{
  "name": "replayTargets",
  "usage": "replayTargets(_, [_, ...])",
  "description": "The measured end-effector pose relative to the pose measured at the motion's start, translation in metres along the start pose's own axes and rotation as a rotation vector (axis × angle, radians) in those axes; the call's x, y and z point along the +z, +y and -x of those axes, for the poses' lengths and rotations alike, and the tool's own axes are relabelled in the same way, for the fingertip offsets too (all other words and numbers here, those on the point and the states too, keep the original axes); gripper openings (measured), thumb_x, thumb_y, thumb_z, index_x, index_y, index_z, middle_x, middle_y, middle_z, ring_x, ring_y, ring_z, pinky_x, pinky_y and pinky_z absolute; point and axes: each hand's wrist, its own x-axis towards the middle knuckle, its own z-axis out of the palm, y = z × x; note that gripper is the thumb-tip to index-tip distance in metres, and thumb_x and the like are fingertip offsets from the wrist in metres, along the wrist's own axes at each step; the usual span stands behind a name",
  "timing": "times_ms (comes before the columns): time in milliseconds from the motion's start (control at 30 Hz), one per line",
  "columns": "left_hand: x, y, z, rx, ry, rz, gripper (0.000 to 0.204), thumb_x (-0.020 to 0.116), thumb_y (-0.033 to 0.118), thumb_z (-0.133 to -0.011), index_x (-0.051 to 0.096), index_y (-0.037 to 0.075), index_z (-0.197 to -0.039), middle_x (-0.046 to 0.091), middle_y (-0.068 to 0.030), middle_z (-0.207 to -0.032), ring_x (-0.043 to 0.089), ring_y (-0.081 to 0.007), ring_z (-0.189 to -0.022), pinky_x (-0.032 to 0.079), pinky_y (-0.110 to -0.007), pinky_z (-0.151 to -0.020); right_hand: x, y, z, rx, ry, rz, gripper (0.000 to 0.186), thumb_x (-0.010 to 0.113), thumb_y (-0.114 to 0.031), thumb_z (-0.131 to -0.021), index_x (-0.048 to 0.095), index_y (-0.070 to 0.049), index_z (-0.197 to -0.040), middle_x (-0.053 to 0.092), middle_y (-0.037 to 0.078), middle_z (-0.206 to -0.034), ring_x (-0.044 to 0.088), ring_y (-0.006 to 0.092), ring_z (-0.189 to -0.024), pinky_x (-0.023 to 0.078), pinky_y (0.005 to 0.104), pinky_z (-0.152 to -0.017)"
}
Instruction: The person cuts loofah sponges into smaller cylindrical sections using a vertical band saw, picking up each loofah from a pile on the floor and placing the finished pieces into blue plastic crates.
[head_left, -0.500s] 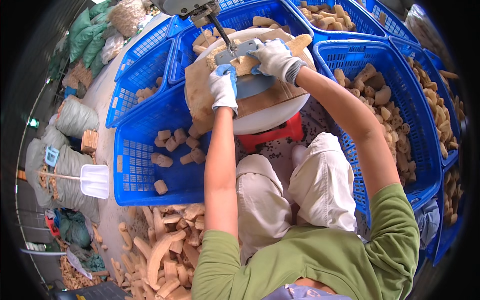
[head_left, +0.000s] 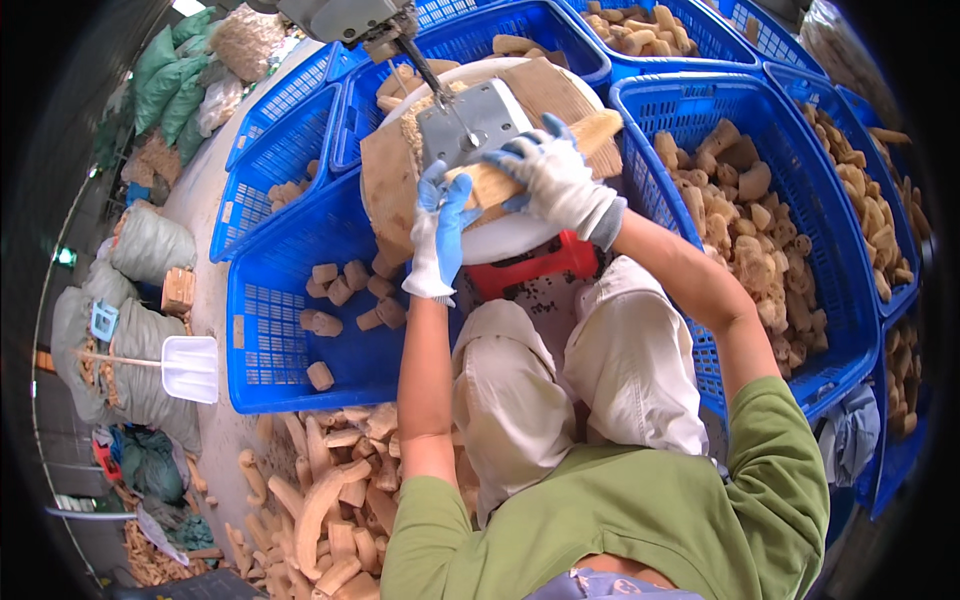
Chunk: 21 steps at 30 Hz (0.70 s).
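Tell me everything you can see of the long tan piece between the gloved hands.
The long tan piece is roughly cylindrical, with a dry, fibrous-looking surface and a rounded right end. It lies aslant by the near edge of the grey machine plate, right end farther from the body. The right grip wraps over its middle, hiding part of it; the left grip is at its left end, partly covering that end.
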Motion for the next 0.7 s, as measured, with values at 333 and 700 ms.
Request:
replayTargets(333, [-0.038,0.045,0.029,0.205,0.033,-0.221,0.053,0.081,-0.006,-0.079,0.057,0.005,-0.125,0.060,-0.0058,-0.119,0.062,-0.0166,-0.108,0.054,-0.029,-0.095,-0.025,0.010,0.010,0.184,0.124,0.155,0.071,0.085,-0.042,-0.071,0.061,-0.030,-0.137,0.061,0.008,-0.129,0.050,0.0299,-0.130,0.027,0.0563,-0.115])
replayTargets(700, [-0.116,0.033,0.003,0.348,0.045,-0.412,0.049,0.079,-0.007,-0.078,0.059,0.007,-0.121,0.061,-0.0043,-0.121,0.060,-0.0163,-0.113,0.051,-0.030,-0.099,0.043,0.042,-0.031,0.328,-0.089,-0.547,0.039,0.076,-0.023,-0.082,0.070,-0.021,-0.121,0.073,0.011,-0.093,0.070,0.0308,-0.089,0.054,0.0394,-0.083])
